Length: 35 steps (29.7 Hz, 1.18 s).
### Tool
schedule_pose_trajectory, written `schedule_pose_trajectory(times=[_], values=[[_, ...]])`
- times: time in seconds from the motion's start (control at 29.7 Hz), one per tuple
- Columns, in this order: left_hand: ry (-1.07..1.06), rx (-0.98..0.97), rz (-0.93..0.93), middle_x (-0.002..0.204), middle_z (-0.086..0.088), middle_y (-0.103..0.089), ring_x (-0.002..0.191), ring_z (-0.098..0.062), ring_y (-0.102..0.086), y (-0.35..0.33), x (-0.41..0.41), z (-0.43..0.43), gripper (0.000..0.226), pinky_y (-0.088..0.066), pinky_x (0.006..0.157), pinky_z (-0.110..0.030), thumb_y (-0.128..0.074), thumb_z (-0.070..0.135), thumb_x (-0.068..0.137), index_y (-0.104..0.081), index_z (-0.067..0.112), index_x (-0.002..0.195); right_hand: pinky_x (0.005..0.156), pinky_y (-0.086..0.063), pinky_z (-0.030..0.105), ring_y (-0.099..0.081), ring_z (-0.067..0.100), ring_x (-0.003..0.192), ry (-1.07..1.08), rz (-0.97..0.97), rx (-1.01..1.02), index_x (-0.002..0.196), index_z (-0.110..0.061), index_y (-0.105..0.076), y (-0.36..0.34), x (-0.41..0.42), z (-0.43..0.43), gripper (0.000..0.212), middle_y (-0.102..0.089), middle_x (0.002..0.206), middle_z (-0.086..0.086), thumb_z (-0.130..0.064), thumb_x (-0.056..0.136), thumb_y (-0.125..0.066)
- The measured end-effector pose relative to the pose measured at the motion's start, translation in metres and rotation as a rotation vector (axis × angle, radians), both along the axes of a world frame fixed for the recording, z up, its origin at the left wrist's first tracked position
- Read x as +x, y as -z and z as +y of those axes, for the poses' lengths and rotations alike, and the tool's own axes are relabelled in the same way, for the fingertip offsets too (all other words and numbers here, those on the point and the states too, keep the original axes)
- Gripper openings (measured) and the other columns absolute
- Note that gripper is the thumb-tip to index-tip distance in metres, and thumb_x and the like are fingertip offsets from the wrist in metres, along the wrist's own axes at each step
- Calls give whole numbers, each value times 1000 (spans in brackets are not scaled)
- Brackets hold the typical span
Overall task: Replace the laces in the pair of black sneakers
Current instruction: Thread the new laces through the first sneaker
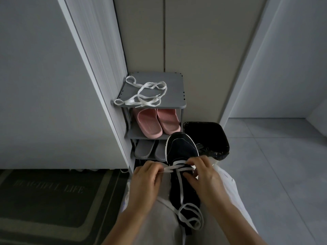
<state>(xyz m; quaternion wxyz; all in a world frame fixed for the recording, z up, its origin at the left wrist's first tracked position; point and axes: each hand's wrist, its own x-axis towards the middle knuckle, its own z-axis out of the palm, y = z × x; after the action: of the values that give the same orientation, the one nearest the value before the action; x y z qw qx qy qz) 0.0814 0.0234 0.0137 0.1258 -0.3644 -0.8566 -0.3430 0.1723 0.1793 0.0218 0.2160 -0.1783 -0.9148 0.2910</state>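
While the black sneaker (182, 147) lay toe-forward on the person's lap, just in front of the shoe rack (173, 92), only the eyelets nearest its toe carried the white lace (172, 168). The left hand (146, 181) pinched one lace end, and the right hand (201, 174) pinched the crossing. The upper eyelets seemingly remained to be laced. Loose laces (134, 101) lay on the rack's top; the second sneaker was unseen.
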Motion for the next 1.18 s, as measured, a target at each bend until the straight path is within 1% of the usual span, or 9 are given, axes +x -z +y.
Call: schedule_pose_trajectory(times=[0.17, 0.37, 0.54, 0.64, 0.77, 0.87, 0.97, 1.08, 1.18], values=[[12, -32, 284, 69, 5, -58, 63, -8, -47, 2, -6, 3, 17, -33, 68, -20, -59, 19, 80, -43, 24, 83, 57, -36, -2, -50, 15, 75, 15, 45, 169, 67, -19, -62, -1, 8, 3, 15, -56, 72, -9, -19, 71, -77], [-3, -181, 280, 68, 7, -58, 56, -11, -54, 13, -6, -10, 35, -33, 75, -25, -83, 1, 57, -59, 19, 76, 51, -39, 28, -49, 17, 55, 292, -62, 39, 69, -14, -55, 14, 40, 66, 19, -51, 80, -1, -6, 77, -70], [-83, 125, -235, 96, 9, -57, 89, -11, -58, 9, -9, -6, 26, -46, 82, -28, -66, 12, 83, -58, 22, 105, 53, -45, 30, -61, 27, 62, 121, -80, 58, 95, -9, -62, 7, 30, 33, 24, -56, 101, 7, -3, 74, -72], [-111, -69, -441, 111, -3, -57, 104, -17, -54, 5, -26, 6, 33, -43, 89, -28, -59, 28, 89, -58, 12, 118, 46, -35, 9, -60, 11, 55, -19, -39, 201, 86, -15, -65, -5, 13, 2, 29, -64, 83, -3, -15, 63, -83], [-83, -327, -573, 105, -5, -56, 91, -18, -55, -3, -40, 13, 30, -43, 77, -26, -60, 29, 89, -61, 13, 113, 38, -29, 4, -41, 2, 50, 25, -49, 178, 66, -22, -60, -7, 17, 9, 23, -57, 69, -11, -19, 66, -83], [-53, -325, -588, 97, -2, -57, 87, -17, -57, -7, -42, 14, 19, -45, 74, -26, -65, 25, 85, -64, 16, 102, 53, -46, 23, -50, 5, 59, 37, -21, 51, 76, -29, -55, 7, 27, 23, 14, -51, 78, -18, -27, 81, -68], [-16, -349, -607, 93, 3, -54, 85, -12, -55, -7, -41, 16, 16, -41, 72, -22, -64, 23, 86, -65, 16, 101, 61, -42, 9, -48, -7, 64, -18, -61, 62, 95, -29, -57, -4, 26, 15, 13, -46, 91, -20, -34, 85, -63], [-13, -118, -854, 82, 5, -62, 79, -11, -59, -14, -38, 10, 3, -44, 68, -18, -63, 14, 86, -65, 16, 88, 73, -34, 0, -40, -5, 61, -73, -110, 137, 97, -20, -61, -14, 25, 8, 15, -47, 89, -16, -32, 91, -55], [34, 547, -1363, 71, -5, -65, 70, -18, -60, -18, -38, -9, 8, -49, 74, -27, -59, 8, 85, -64, 8, 80, 46, -40, 13, -45, 1, 58, -66, -125, 162, 80, -27, -59, -10, 27, 12, 7, -53, 78, -15, -30, 84, -63]])
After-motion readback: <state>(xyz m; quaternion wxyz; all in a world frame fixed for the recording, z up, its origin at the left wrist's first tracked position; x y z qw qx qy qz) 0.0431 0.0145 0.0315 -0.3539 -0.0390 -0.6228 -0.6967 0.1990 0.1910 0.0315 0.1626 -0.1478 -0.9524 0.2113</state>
